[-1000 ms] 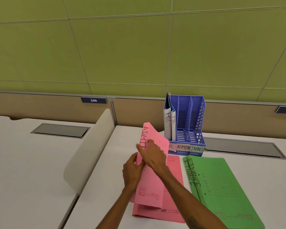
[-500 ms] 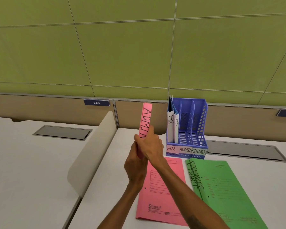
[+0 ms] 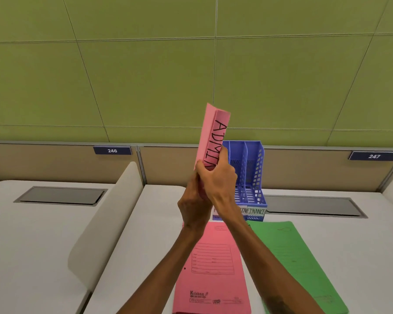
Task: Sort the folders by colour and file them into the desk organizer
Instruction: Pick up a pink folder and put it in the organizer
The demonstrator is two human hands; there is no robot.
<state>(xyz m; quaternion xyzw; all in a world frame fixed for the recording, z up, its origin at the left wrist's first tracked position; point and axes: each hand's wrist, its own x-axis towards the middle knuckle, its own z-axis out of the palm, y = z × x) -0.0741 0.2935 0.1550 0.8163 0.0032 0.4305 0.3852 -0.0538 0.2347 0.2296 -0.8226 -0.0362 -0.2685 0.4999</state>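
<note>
A pink folder (image 3: pixel 214 132) marked ADMIN stands upright in the air, spine toward me. My left hand (image 3: pixel 194 206) grips its lower edge and my right hand (image 3: pixel 218 177) wraps its spine just above. Behind them stands the blue desk organizer (image 3: pixel 253 171), its left slot hidden by the folder and my hands; a FINANCE label shows on its base. Another pink folder (image 3: pixel 213 270) lies flat on the desk below my arms. A green folder (image 3: pixel 293 261) lies flat to its right.
A curved white divider (image 3: pixel 104 223) separates this white desk (image 3: pixel 145 234) from the one on the left. Grey cable hatches (image 3: pixel 313 206) sit at the back of each desk. A green wall panel with plates 246 and 247 rises behind.
Both hands have raised the pink ADMIN folder off the flat pile, turned it upright and moved it up and right, in front of the organizer. My view has moved closer.
</note>
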